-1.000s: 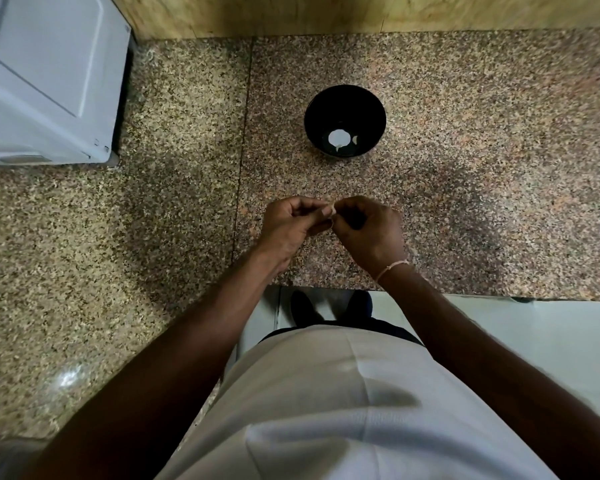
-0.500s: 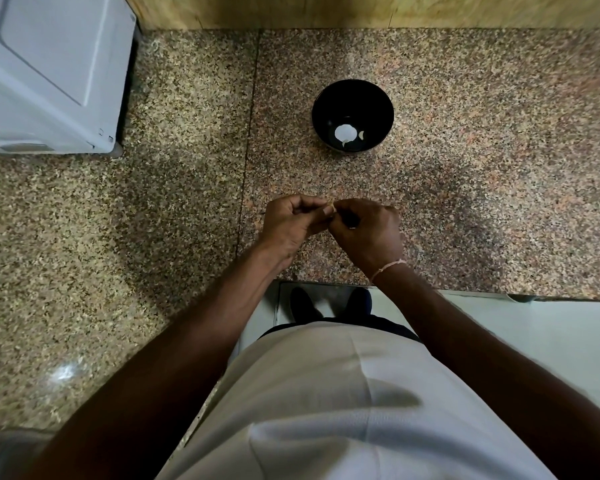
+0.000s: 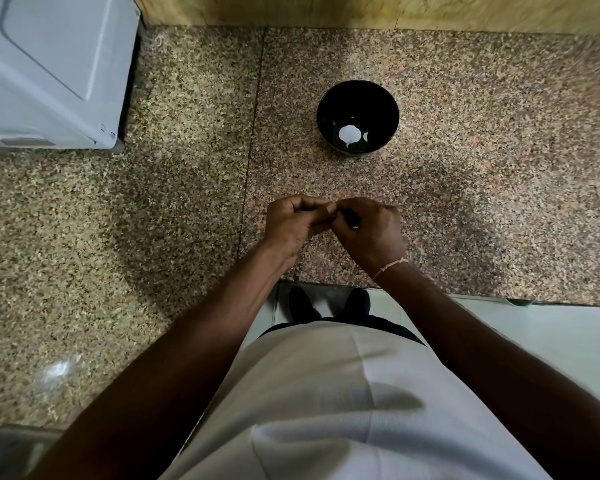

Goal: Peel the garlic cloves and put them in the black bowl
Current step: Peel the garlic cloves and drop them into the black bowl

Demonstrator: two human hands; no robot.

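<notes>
Speckled brown-and-pink granite is forming the bench (image 3: 465, 209), and a person is standing at its near edge, both forearms reaching out over the stone. The left hand (image 3: 293, 225) and the right hand (image 3: 371, 230) are meeting knuckle to knuckle above the bench, fingers curled inward on both. Between their fingertips a small pale sliver is showing, which is looking like a garlic clove (image 3: 331, 208); both hands are pinching it, though most of it is hiding behind the fingers and whether its skin is on or off is not something I can tell. A thin pale bracelet (image 3: 388, 266) is circling the right wrist.

Farther back on the bench, well apart from the hands and slightly to their right, the black bowl (image 3: 378, 98) is standing upright. Inside it, a white garlic bulb (image 3: 349, 134) is lying on the bottom, and a smaller pale piece (image 3: 365, 136) is sitting just beside it on the right.

At the far left corner a white appliance (image 3: 49, 64) is resting on the bench, its casing running out of the picture. A wooden panel (image 3: 361, 10) is backing the bench along the far edge. A dark seam (image 3: 253, 133) is running through the granite from the wall toward the person, passing left of the bowl. The person is wearing a white shirt (image 3: 326, 410), and dark shoes (image 3: 302, 303) are showing on the pale floor (image 3: 551, 334) below the bench edge.
</notes>
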